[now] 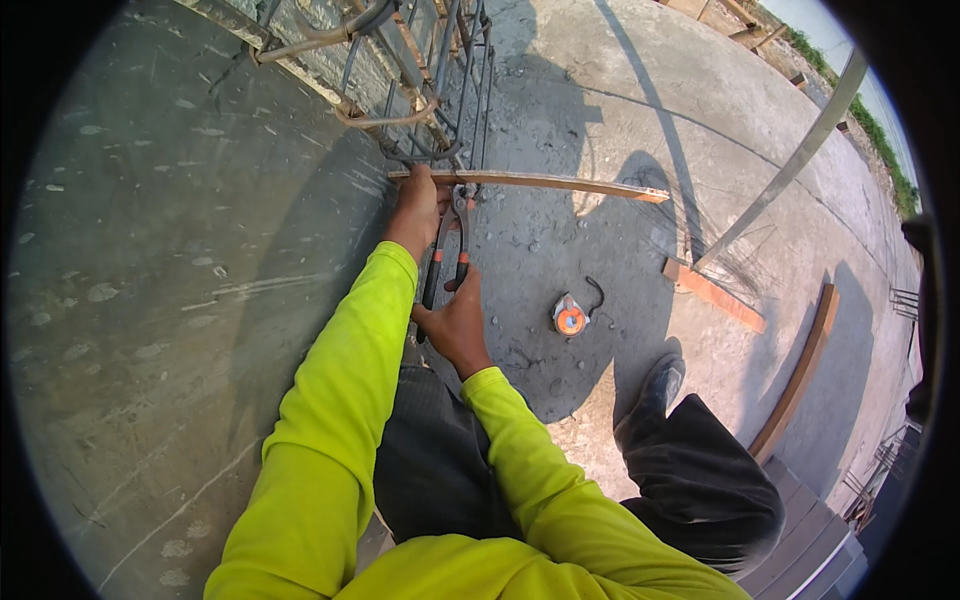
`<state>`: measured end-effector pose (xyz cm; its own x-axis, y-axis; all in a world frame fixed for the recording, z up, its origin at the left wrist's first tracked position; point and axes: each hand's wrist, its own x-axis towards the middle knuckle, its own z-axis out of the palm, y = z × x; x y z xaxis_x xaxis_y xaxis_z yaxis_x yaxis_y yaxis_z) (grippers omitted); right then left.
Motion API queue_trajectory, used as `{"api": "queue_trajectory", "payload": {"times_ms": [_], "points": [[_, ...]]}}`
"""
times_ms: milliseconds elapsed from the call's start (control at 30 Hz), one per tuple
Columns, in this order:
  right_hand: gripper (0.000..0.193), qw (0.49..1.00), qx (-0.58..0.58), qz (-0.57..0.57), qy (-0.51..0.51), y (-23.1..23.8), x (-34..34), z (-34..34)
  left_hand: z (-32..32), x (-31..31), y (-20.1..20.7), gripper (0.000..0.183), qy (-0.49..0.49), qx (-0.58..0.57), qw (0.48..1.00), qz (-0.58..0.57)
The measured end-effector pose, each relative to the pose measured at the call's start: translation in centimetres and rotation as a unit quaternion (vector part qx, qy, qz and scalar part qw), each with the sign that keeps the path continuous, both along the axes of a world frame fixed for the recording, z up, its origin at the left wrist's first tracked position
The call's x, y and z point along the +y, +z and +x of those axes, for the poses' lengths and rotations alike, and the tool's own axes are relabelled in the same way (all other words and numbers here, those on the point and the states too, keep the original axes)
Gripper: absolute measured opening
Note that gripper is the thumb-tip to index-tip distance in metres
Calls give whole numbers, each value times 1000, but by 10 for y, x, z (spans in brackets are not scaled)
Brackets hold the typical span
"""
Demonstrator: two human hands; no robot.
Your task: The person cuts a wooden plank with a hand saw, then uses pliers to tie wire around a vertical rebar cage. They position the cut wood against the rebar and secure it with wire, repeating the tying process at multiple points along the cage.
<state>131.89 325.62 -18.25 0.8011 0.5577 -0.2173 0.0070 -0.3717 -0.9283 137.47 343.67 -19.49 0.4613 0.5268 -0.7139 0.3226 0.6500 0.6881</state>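
My left hand (412, 212) is closed at the near end of a thin wooden strip (560, 183), its thumb against the wood and some fingers hidden behind. Below it, my right hand (458, 325) wraps round the dark handles of a pair of pincers (440, 262) with orange bands. The jaws reach up to the strip beside my left fingers; what lies between them is too small to make out. Just beyond the strip rises a rebar cage (465, 85) of upright bars and bent ties.
An orange-and-grey tape measure (570, 318) lies on the rough concrete floor (520, 250). To the right are a short plank (715, 295), a slanting metal pole (790, 165) and a longer timber (800, 370). A grey panel (180, 250) fills the left side.
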Motion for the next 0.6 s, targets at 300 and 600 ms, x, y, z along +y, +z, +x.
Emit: {"api": "queue_trajectory", "payload": {"times_ms": [300, 600], "points": [[80, 870, 431, 195, 134, -13, -40, 49, -3, 1, 12, 64, -46, 16, 999, 14], [67, 832, 471, 274, 100, -31, -36, 18, -7, 2, 7, 67, -28, 110, 992, 60]]}}
